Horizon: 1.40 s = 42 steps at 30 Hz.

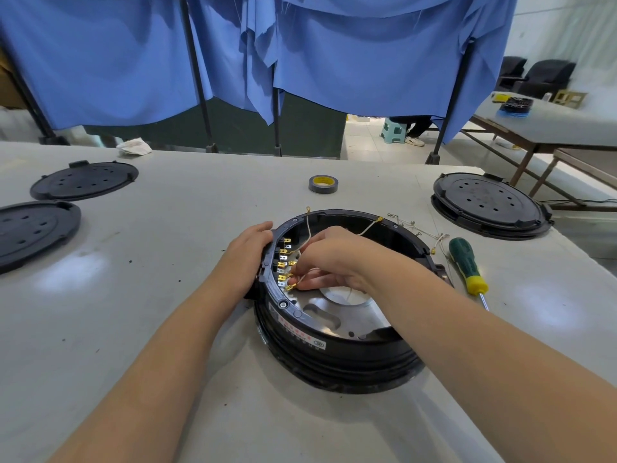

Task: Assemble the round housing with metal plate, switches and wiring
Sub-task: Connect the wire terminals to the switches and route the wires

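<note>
Round black housing (pixel 337 355) sitting on the white table (pixel 167 329), a bit right of the middle and toward the near edge, open side up. Shiny metal plate (pixel 347 315) down in the bottom of it. Row of brass spade terminals (pixel 283 262) lined up along the inner left wall.

Left hand (pixel 248 259) wrapped over the outer left rim of the housing, fingers curled onto the edge, bracing it. Right hand (pixel 334 259) reaching down inside, fingertips pinching a thin pale wire (pixel 305 279) with a yellow connector on its end, right up against the lowest terminals. Can't tell whether the connector is actually seated on a tab. Two more wires with ring lugs (pixel 380 219) sticking up from inside, past the far rim.

Off the right side of the housing: loose bunch of spare wires (pixel 420 232) lying on the table, then a green and yellow screwdriver (pixel 467 267) just beyond them, tip pointing toward the near edge. Roll of dark tape (pixel 323 183) behind the housing, toward the far edge. Black perforated round covers scattered about: one stack near the right edge (pixel 489 203), two near the left edge (pixel 83 180) (pixel 33 232). Crumpled white rag (pixel 133 147) at the far edge, blue curtains (pixel 367 61) hanging behind.
</note>
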Tool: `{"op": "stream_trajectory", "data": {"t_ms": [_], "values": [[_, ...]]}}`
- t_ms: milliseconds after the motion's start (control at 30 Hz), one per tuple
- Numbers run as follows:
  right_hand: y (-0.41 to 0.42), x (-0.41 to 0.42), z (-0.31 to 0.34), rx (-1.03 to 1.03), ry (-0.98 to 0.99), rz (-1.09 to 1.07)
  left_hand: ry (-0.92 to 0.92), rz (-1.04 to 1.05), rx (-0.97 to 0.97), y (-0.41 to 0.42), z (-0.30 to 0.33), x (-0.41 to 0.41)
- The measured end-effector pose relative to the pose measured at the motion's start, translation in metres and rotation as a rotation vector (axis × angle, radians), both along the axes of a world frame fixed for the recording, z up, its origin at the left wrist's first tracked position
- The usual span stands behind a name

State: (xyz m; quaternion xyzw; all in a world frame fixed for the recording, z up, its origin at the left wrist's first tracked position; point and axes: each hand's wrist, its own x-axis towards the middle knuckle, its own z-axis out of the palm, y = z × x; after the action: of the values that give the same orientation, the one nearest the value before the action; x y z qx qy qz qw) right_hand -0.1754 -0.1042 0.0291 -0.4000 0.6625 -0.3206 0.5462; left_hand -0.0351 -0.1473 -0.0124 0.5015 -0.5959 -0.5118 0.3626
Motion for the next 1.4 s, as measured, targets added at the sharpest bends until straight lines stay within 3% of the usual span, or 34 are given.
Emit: {"op": "stream_trajectory", "data": {"t_ms": [167,333,400,600,867,1400], "values": [[0.002,-0.004,0.001,-0.004,0.023,0.035,0.016,-0.021,0.208,-0.011,0.004,0.034],[0.002,-0.007,0.003,0.036,0.023,0.072,0.034,-0.399,0.397,-0.014,0.005,0.061],[0.002,-0.007,0.006,0.062,0.004,0.098,0.067,-0.461,0.448,-0.017,0.002,0.065],[0.0,-0.005,0.008,0.098,-0.011,0.112,0.169,-0.455,0.48,-0.019,-0.005,0.069],[0.005,-0.007,0.002,0.061,-0.106,0.052,0.101,-0.408,0.466,-0.017,-0.003,0.062],[0.007,-0.006,0.001,-0.002,-0.088,0.034,0.157,-0.419,0.52,-0.019,-0.003,0.063]]}}
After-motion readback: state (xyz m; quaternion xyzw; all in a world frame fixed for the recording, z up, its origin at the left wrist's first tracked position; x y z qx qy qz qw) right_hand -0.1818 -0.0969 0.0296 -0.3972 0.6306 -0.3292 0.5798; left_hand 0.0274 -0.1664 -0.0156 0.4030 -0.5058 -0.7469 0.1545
